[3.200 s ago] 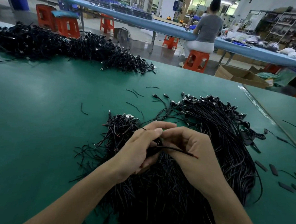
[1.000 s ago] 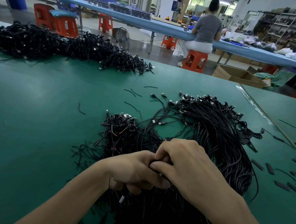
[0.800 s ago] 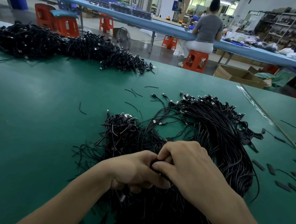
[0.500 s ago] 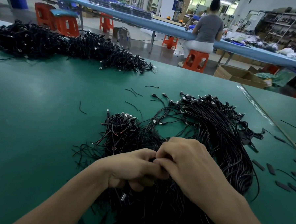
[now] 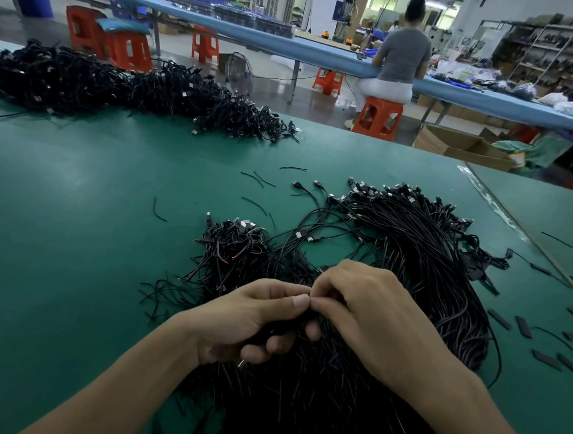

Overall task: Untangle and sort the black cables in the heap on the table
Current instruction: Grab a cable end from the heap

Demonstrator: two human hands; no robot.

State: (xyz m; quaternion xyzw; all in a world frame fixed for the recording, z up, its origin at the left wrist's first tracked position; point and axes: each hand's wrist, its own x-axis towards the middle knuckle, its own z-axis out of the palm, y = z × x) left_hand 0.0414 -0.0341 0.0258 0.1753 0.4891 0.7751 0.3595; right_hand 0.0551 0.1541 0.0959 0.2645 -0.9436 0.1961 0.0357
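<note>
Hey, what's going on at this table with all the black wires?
A person is working bare-handed at a green table, picking through a heap of black cables. The left hand grips a bunch of them, and the right hand pinches at the bunch beside the left thumb. Most of the heap lies tangled; a second pile sits along the table's far edge.
</note>
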